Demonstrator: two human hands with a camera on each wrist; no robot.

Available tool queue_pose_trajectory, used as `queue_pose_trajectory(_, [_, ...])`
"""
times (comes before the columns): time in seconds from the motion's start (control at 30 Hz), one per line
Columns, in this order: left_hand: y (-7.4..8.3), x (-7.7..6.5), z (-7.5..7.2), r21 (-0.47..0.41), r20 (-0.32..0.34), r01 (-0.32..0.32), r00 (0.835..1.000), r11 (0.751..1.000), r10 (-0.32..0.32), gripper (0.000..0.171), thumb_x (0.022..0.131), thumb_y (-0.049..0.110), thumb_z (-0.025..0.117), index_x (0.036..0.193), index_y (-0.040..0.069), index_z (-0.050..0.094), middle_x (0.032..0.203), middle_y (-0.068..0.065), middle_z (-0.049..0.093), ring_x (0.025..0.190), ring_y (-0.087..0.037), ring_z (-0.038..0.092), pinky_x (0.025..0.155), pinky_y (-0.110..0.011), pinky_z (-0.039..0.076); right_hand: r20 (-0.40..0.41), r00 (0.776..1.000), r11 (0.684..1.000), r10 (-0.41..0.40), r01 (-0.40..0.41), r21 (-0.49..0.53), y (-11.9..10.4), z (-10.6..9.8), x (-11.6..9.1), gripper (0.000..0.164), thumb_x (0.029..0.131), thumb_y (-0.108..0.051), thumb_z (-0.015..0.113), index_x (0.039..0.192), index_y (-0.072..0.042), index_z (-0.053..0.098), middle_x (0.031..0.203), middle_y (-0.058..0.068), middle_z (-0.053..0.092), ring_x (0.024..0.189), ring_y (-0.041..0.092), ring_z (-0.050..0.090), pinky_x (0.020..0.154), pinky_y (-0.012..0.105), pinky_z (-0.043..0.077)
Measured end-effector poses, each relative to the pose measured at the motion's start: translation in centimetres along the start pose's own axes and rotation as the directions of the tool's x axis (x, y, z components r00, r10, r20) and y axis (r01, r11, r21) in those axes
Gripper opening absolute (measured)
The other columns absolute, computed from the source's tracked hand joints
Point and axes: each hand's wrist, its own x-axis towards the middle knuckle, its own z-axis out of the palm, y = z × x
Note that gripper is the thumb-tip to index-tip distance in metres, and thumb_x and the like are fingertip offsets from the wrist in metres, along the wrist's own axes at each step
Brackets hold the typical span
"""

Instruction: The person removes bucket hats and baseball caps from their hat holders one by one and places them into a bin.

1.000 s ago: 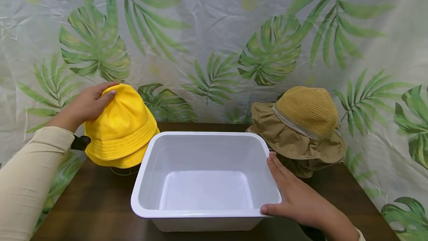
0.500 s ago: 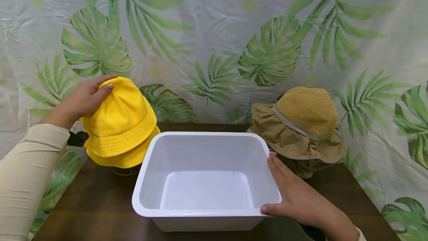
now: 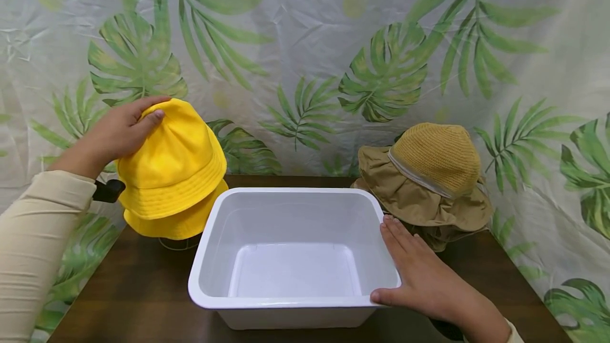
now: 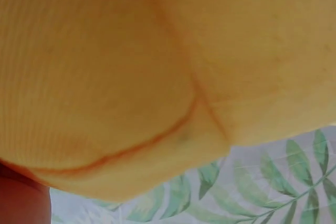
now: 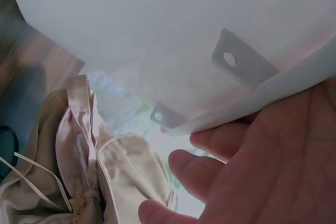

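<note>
Left hand [image 3: 119, 134] pinches upper yellow hat's [image 3: 173, 168] crown | right hand [image 3: 424, 277] spread against tub [image 3: 295, 303] rim | tan hats [image 3: 433, 168] near

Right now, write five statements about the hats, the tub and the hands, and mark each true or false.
1. The left hand grips the upper yellow hat. True.
2. Another yellow hat shows beneath it. True.
3. The right hand touches the white tub. True.
4. A hat lies in the white tub. False: no hat is in it.
5. The tan hat is left of the white tub. False: the tan hat is on its right.
</note>
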Motion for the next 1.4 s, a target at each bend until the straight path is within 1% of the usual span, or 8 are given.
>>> queue_pose_trajectory(0.17, [0.9,0.1,-0.2,0.011,-0.008,-0.022,1.000,1.000,0.022,0.059,0.105,0.049,0.032,0.159,0.025,0.027,0.155,-0.029,0.029,0.139,-0.054,0.024,0.104,-0.073,0.022,0.012,1.000,1.000,0.021,-0.021,-0.022,0.0,0.0,0.1,0.115,0.080,-0.074,0.061,0.157,0.000,0.019,0.164,0.016,0.012,0.150,0.034,0.012,0.110,0.067,0.019])
queue_pose_trajectory(0.3, [1.6,0.2,-0.4,0.029,-0.010,-0.027,1.000,0.999,0.027,0.059,0.105,0.049,0.032,0.159,0.026,0.028,0.154,-0.030,0.029,0.138,-0.055,0.025,0.104,-0.073,0.022,0.021,0.999,0.999,0.036,-0.035,-0.027,0.0,0.0,0.3,0.115,0.080,-0.074,0.061,0.158,-0.001,0.018,0.165,0.015,0.010,0.151,0.034,0.008,0.110,0.068,0.014])
queue_pose_trajectory(0.43, [2.2,0.3,-0.6,0.027,-0.042,-0.049,0.998,0.998,0.050,0.057,0.105,0.047,0.034,0.158,0.024,0.030,0.153,-0.031,0.031,0.138,-0.055,0.025,0.104,-0.072,0.022,0.023,0.999,0.999,0.038,-0.037,-0.028,0.0,0.0,0.3,0.115,0.080,-0.074,0.061,0.158,-0.002,0.018,0.165,0.014,0.010,0.151,0.032,0.004,0.110,0.070,0.012])
queue_pose_trajectory(0.53, [2.6,0.3,-0.8,0.021,-0.053,-0.063,0.997,0.998,0.064,0.057,0.106,0.045,0.036,0.158,0.023,0.031,0.153,-0.031,0.032,0.138,-0.054,0.026,0.105,-0.072,0.022,0.026,0.999,0.999,0.041,-0.040,-0.030,0.0,-0.1,0.3,0.115,0.080,-0.076,0.060,0.158,-0.002,0.018,0.165,0.013,0.009,0.151,0.032,0.003,0.110,0.070,0.011])
queue_pose_trajectory(0.77, [4.1,0.5,-0.9,0.050,-0.013,-0.076,0.997,0.996,0.076,0.056,0.105,0.048,0.036,0.157,0.028,0.032,0.154,-0.029,0.032,0.138,-0.054,0.027,0.105,-0.072,0.022,0.029,0.998,0.998,0.049,-0.049,-0.029,-0.1,-0.2,0.2,0.116,0.079,-0.076,0.059,0.158,-0.002,0.018,0.165,0.015,0.010,0.151,0.033,0.004,0.110,0.069,0.012])
queue_pose_trajectory(1.1, [6.3,0.6,-0.7,0.067,-0.013,-0.110,0.994,0.992,0.111,0.053,0.105,0.046,0.037,0.156,0.029,0.034,0.154,-0.025,0.035,0.137,-0.053,0.031,0.104,-0.070,0.025,0.026,0.999,0.999,0.045,-0.045,-0.022,-0.2,-0.1,0.2,0.115,0.080,-0.075,0.060,0.158,-0.002,0.017,0.165,0.014,0.009,0.151,0.033,0.004,0.111,0.068,0.014])
queue_pose_trajectory(1.23, [7.4,0.6,-0.4,0.066,-0.015,-0.117,0.993,0.991,0.118,0.053,0.105,0.045,0.037,0.156,0.028,0.035,0.153,-0.024,0.037,0.136,-0.052,0.032,0.104,-0.069,0.026,0.023,0.999,0.999,0.045,-0.044,-0.024,-0.1,0.0,0.3,0.115,0.080,-0.075,0.060,0.158,-0.002,0.017,0.165,0.015,0.010,0.151,0.034,0.005,0.111,0.067,0.015])
queue_pose_trajectory(1.4, [8.4,0.5,0.0,0.068,-0.016,-0.157,0.987,0.985,0.158,0.052,0.106,0.040,0.039,0.155,0.022,0.037,0.153,-0.022,0.038,0.138,-0.049,0.033,0.106,-0.066,0.027,0.025,0.999,0.999,0.048,-0.048,-0.017,0.0,0.1,0.3,0.115,0.080,-0.075,0.061,0.158,-0.002,0.017,0.165,0.013,0.008,0.151,0.033,0.003,0.111,0.068,0.014])
